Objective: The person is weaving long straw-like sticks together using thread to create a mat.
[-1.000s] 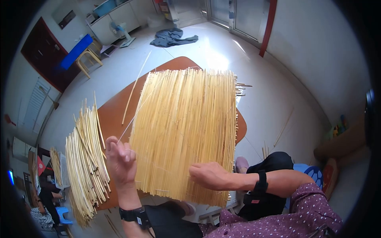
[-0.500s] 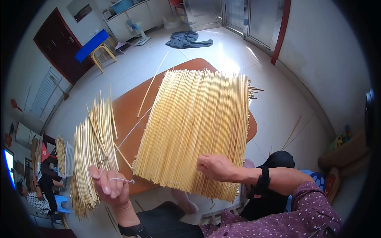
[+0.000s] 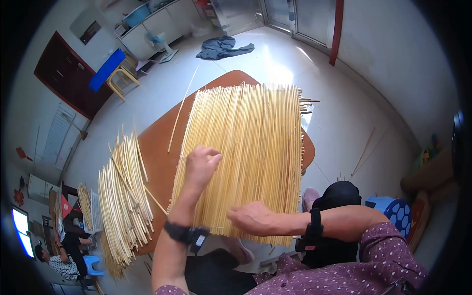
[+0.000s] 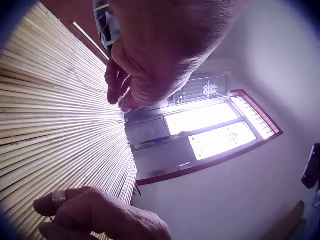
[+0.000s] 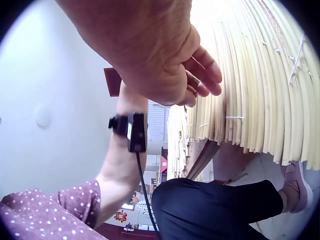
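Observation:
The mat of pale straight sticks (image 3: 246, 128) lies on the brown table, bound by thin white thread. Over its left part is my left hand (image 3: 200, 164), fingers bent and thumb against them. A faint string (image 4: 76, 67) arcs across the mat towards these fingertips in the left wrist view. My right hand (image 3: 253, 218) is over the near part of the mat, its fingers curled; a ring (image 4: 58, 198) is on one finger. The right wrist view has my right hand (image 5: 150, 60) beside the stick ends, and whether it pinches anything cannot be made out.
A pile of loose sticks (image 3: 125, 196) lies at the table's left side. One single stick (image 3: 183, 108) slants over the brown table (image 3: 160, 128) beyond the mat's left edge. Dark cloth (image 3: 221, 48) is on the floor; a blue stool (image 3: 396, 211) stands at the right.
My left hand has moved from beside the loose pile, up and right over the mat. The string stretched from its fingers no longer shows in the head view. My right hand stays near the mat's near edge.

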The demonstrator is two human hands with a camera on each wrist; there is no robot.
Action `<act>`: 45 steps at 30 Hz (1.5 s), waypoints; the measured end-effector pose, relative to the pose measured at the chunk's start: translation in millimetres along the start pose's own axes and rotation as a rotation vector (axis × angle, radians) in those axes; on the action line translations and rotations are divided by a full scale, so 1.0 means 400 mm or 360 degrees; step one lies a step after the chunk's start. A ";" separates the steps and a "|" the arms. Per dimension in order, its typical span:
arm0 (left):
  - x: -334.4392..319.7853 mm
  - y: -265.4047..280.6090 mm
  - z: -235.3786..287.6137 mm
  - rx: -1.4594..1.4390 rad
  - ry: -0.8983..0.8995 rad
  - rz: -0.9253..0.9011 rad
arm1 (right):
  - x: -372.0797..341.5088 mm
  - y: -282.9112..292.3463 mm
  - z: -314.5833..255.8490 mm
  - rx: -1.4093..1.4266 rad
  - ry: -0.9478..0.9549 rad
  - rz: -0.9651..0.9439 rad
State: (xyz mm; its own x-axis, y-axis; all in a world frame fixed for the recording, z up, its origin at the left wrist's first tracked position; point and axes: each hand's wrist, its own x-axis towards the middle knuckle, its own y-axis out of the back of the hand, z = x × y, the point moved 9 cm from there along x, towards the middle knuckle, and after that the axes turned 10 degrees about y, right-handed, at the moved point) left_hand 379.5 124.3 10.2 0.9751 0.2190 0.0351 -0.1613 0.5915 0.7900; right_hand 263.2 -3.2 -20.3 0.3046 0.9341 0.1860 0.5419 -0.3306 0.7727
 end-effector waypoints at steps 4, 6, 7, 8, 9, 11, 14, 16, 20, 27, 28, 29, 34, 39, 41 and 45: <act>0.118 -0.133 -0.006 0.0177 0.0175 0.0040 | -0.012 -0.035 0.003 -0.0066 0.0147 0.0081; 0.141 -0.158 -0.029 0.0382 0.0348 0.0144 | -0.015 -0.038 -0.001 -0.0031 0.0228 0.0146; 0.146 -0.170 -0.030 0.0386 0.0339 0.0136 | -0.017 -0.036 -0.001 -0.0021 0.0248 0.0170; 0.150 -0.179 -0.032 0.0386 0.0311 0.0113 | -0.017 -0.035 0.003 -0.0019 0.0241 0.0178; 0.154 -0.184 -0.029 0.0387 0.0284 0.0090 | -0.016 -0.037 0.004 0.0000 0.0242 0.0174; 0.169 -0.201 -0.056 -0.0024 0.0495 -0.0041 | -0.019 -0.033 0.006 0.0022 0.0241 0.0168; 0.167 -0.224 -0.091 -0.0681 0.0804 -0.0234 | -0.019 -0.030 0.008 0.0040 0.0222 0.0167; 0.163 -0.236 -0.095 -0.0918 0.0899 -0.0301 | -0.017 -0.031 0.009 0.0042 0.0227 0.0173; 0.176 -0.179 -0.048 0.0210 0.0371 0.0167 | -0.014 -0.042 0.019 0.0032 0.0247 0.0204; 0.185 -0.237 -0.106 -0.0742 0.0685 -0.0249 | -0.005 -0.052 0.031 0.0059 0.0244 0.0182; 0.184 -0.230 -0.103 -0.0741 0.0680 -0.0249 | -0.004 -0.054 0.034 0.0059 0.0254 0.0192; 0.176 -0.230 -0.106 -0.0913 0.0747 -0.0287 | -0.005 -0.059 0.038 0.0056 0.0254 0.0195; 0.130 -0.213 -0.038 -0.1185 0.0838 -0.0688 | -0.019 -0.068 0.032 0.0045 0.0388 0.0359; 0.117 -0.100 0.122 -0.1531 0.0435 -0.0652 | -0.005 -0.076 0.054 0.0236 0.0194 0.0115; 0.117 -0.051 0.141 -0.1744 0.0191 -0.0676 | -0.004 -0.074 0.058 0.0257 0.0156 0.0060; 0.069 0.060 0.243 -0.1709 -0.0037 -0.0638 | -0.005 -0.089 0.073 0.0286 0.0110 -0.0014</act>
State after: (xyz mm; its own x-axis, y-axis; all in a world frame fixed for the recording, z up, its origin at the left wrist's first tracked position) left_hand 417.5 69.2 89.8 0.9864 -0.1427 -0.0812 0.1260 0.9750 -0.1832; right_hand 266.2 3.0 -65.8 0.2483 0.9420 0.2259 0.6773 -0.3355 0.6548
